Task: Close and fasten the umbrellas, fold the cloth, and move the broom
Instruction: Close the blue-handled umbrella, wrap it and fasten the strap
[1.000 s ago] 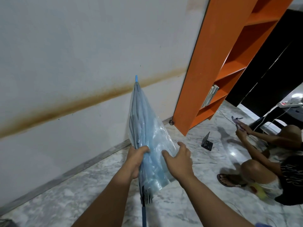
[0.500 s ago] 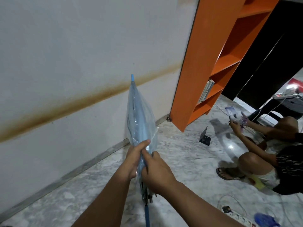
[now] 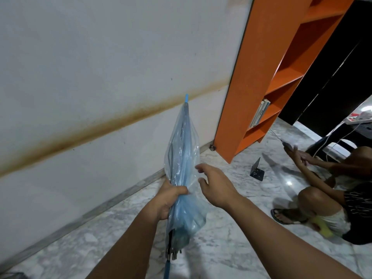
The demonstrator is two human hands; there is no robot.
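Both forearms reach in from the bottom of the frame toward its centre. The left hand (image 3: 171, 200) has its fingers curled tight around the gathered middle of the umbrella (image 3: 182, 162), squeezing the clear blue canopy against the shaft. The right hand (image 3: 216, 185) hangs just to the right of the canopy, palm turned toward it, fingers spread and loosely bent, holding nothing; its fingertips are at the edge of the plastic, and whether they touch it cannot be told.

The umbrella stands nearly upright in the middle of the frame, its canopy collapsed but still loose and billowing above and below the grip. Its blue tip (image 3: 186, 98) points up in front of the wall (image 3: 100, 67). The dark rib ends (image 3: 172, 252) bunch together below the left hand, and the blue shaft runs out through the bottom edge.

The wall fills the upper left, crossed by a brown stain, and meets the marble floor (image 3: 221, 248) along a grey skirting strip that slants from lower left toward the centre. An orange shelf (image 3: 261, 87) leans through the upper right, its foot on the floor right of the umbrella, with books (image 3: 259, 113) on a lower board. A small dark bracket (image 3: 256, 170) stands on open floor beyond the right hand. A seated person (image 3: 332, 200) occupies the right edge. Bare floor lies around the umbrella's lower end.
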